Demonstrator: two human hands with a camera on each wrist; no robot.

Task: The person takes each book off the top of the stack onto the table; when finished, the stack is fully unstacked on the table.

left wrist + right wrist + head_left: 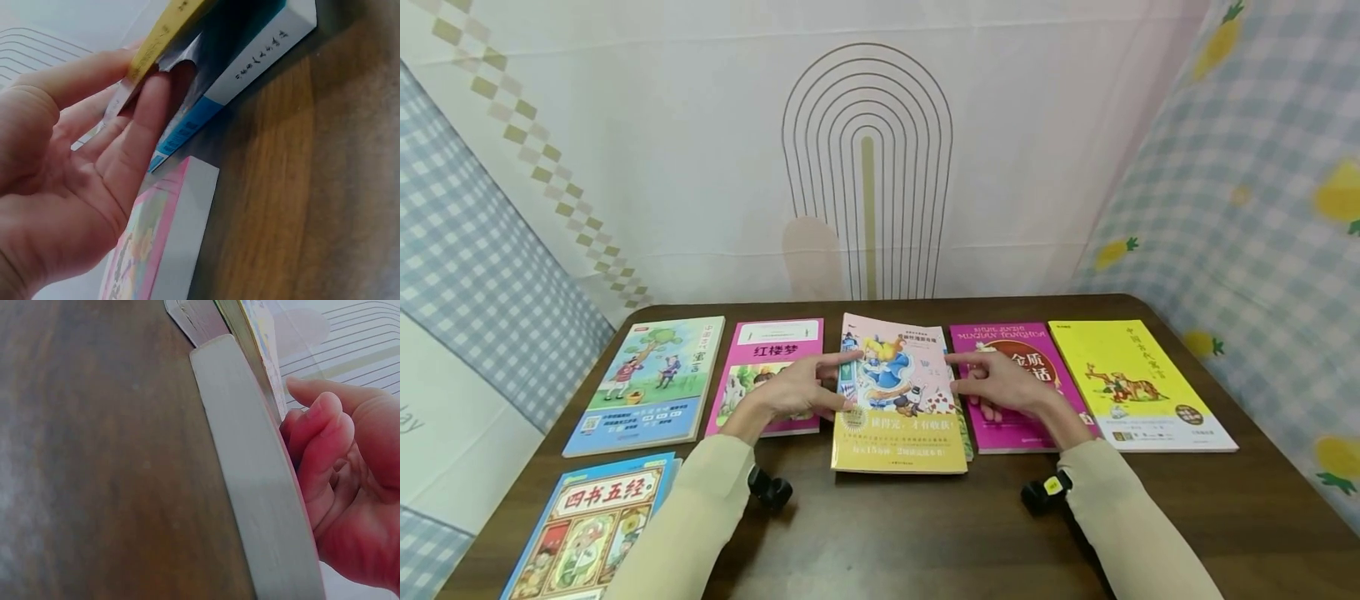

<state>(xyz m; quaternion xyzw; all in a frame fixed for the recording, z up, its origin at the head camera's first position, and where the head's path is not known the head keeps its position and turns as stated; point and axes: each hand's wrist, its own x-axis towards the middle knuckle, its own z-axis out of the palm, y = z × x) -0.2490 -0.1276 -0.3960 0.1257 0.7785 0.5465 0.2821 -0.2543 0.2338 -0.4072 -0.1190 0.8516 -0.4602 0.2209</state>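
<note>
A pink-and-yellow book with a blonde girl on its cover lies tilted over another book, mostly hidden beneath it. My left hand pinches its left side; in the left wrist view the yellow spine is between thumb and fingers, lifted above the blue-and-white spine below. At the right edge, the index finger and thumb of my right hand point at the book and appear to touch it, while the other fingers curl loosely. In the right wrist view that hand is behind a thick book's page edge.
In the row lie a green-and-blue book, a pink book, a magenta book under my right hand, and a yellow book. A blue-edged book is at the front left of the brown table. Patterned cloth hangs behind.
</note>
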